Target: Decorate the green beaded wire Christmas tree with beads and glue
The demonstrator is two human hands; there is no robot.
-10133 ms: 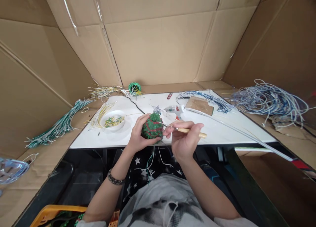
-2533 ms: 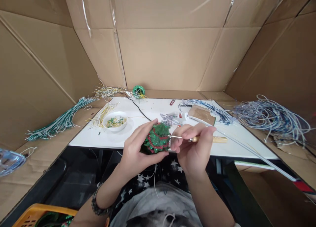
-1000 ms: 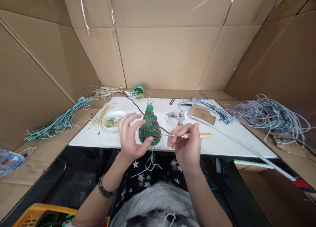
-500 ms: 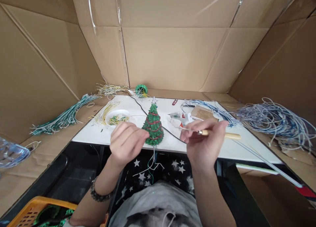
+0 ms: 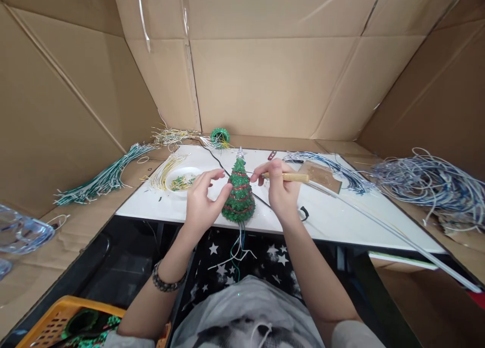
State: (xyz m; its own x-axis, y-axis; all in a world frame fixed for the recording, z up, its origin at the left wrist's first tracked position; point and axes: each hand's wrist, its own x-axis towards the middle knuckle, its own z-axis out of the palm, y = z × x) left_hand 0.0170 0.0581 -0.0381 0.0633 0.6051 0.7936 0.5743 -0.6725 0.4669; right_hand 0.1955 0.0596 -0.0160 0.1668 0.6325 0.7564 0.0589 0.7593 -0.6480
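Observation:
A small green Christmas tree (image 5: 239, 196) with red garland bands and a clear star (image 5: 240, 152) on top stands upright at the table's front edge. White and green wires (image 5: 239, 247) hang below its base. At its left side is my left hand (image 5: 202, 196), thumb and fingers apart, the thumb tip at the tree's edge. My right hand (image 5: 280, 189) grips an awl (image 5: 295, 177) by its pale wooden handle. Its thin shaft points left at the tree's upper right side; whether the tip touches is hard to see.
A white dish (image 5: 170, 187) of small yellow and green pieces stands left on the white table (image 5: 359, 221). Wire bundles (image 5: 106, 176) lie around, with a tangled blue-white heap (image 5: 432, 184) at right. A brown board (image 5: 322, 175), long clear rods (image 5: 401, 237) and an orange basket (image 5: 49, 328) are nearby.
My right hand has brought the awl left and up to the tree. My left hand has opened from a pinch and moved slightly right. The glue gun is now hidden behind my right hand.

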